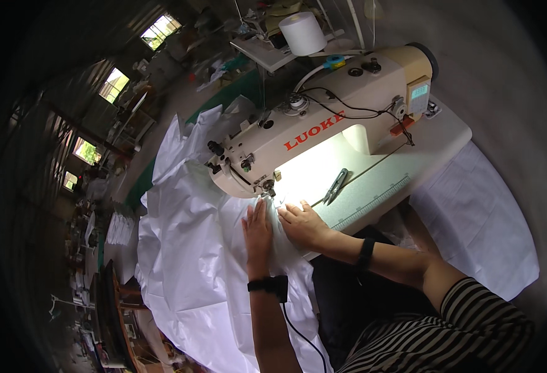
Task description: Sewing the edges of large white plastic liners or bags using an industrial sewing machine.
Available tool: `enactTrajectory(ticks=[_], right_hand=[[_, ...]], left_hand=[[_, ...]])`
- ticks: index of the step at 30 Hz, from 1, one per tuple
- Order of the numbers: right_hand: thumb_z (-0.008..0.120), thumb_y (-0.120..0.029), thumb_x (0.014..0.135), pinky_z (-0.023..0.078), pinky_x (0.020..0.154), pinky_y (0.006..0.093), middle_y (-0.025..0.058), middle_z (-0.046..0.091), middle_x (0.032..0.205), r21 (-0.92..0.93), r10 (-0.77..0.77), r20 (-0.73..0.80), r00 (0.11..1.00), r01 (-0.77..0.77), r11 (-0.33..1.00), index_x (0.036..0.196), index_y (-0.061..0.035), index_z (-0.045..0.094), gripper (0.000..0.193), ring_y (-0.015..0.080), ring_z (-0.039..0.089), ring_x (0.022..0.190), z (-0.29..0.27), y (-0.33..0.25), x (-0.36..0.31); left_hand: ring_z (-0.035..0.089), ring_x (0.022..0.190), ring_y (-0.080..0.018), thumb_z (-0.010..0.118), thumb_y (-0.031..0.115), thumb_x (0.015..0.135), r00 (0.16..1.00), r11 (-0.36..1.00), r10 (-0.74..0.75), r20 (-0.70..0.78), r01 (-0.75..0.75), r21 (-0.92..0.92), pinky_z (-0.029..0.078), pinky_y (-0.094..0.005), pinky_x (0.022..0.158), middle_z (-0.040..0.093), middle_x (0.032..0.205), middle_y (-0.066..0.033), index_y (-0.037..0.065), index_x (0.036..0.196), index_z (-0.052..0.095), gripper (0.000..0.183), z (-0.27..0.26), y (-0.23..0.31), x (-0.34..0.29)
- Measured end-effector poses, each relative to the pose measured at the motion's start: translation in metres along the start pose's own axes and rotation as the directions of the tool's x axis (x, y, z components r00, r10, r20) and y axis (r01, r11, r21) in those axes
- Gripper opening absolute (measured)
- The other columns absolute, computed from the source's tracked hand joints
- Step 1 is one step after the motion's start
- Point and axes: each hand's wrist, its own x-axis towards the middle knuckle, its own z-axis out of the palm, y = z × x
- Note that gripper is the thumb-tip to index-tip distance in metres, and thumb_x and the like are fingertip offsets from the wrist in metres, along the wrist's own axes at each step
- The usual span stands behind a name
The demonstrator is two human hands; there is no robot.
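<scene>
A large sheet of white fabric, slightly shiny and creased, drapes over the left side of the sewing machine and hangs down beside me. Its edge runs under the lit needle area. My left hand lies flat on this fabric just in front of the presser foot, fingers stretched forward. Close beside it, my right hand has its fingers bent and together at the fabric's edge, right of the needle; the fingertips are partly hidden. A pair of thread snips lies on the machine bed, beyond my right hand.
A white thread cone stands behind the machine. A black cable hangs over the machine's arm. More white fabric hangs at the right of the table. A ruler scale runs along the near table edge. Cluttered benches fill the left background.
</scene>
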Motion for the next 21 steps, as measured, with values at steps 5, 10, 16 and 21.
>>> enactTrajectory(ticks=[5, 10, 16, 21], right_hand=[[0.05, -0.019, 0.091, 0.042, 0.1, 0.0558, 0.0103, 0.059, 0.13, 0.039, -0.049, -0.012, 0.999, 0.05, 0.998, 0.118, -0.0043, 0.063, 0.033, 0.0269, 0.054, 0.124, -0.013, 0.01, -0.001], [0.059, -0.021, 0.091, 0.053, 0.066, 0.0431, 0.0103, 0.067, 0.078, 0.377, 0.079, -0.164, 0.983, -0.012, 0.926, 0.09, -0.0083, 0.069, 0.017, 0.0319, 0.066, 0.068, -0.04, 0.051, 0.027], [0.058, -0.022, 0.094, 0.049, 0.062, 0.0422, 0.0118, 0.067, 0.076, 0.533, 0.085, -0.262, 0.961, 0.07, 0.843, 0.087, -0.0062, 0.069, 0.021, 0.0317, 0.065, 0.068, -0.06, 0.08, 0.058], [0.056, -0.023, 0.094, 0.048, 0.062, 0.039, 0.0102, 0.067, 0.076, 0.6, 0.13, -0.253, 0.959, 0.05, 0.798, 0.08, -0.0062, 0.069, 0.025, 0.0304, 0.063, 0.065, -0.069, 0.074, 0.056]], left_hand=[[0.021, 0.147, -0.0354, 0.051, 0.051, 0.095, 0.997, 0.99, -0.067, 0.024, 0.069, -0.125, 0.01, -0.0557, 0.118, 0.037, 0.154, -0.0072, 0.009, 0.148, 0.037, 0.07, -0.006, -0.001, 0.006], [0.014, 0.148, -0.0371, 0.057, 0.066, 0.083, 0.985, 0.986, -0.095, 0.146, 0.113, -0.121, 0.008, -0.0578, 0.117, 0.031, 0.157, -0.0093, 0.009, 0.15, 0.033, 0.092, -0.008, -0.014, 0.017], [0.01, 0.149, -0.0367, 0.061, 0.07, 0.077, 0.978, 0.985, -0.087, 0.191, 0.113, -0.131, 0.004, -0.0602, 0.116, 0.026, 0.159, -0.0114, 0.01, 0.152, 0.028, 0.102, -0.002, -0.024, 0.023], [0.009, 0.149, -0.0372, 0.065, 0.069, 0.074, 0.976, 0.982, -0.077, 0.203, 0.109, -0.153, 0.003, -0.0612, 0.116, 0.026, 0.159, -0.0119, 0.01, 0.152, 0.028, 0.105, -0.004, -0.021, 0.022]])
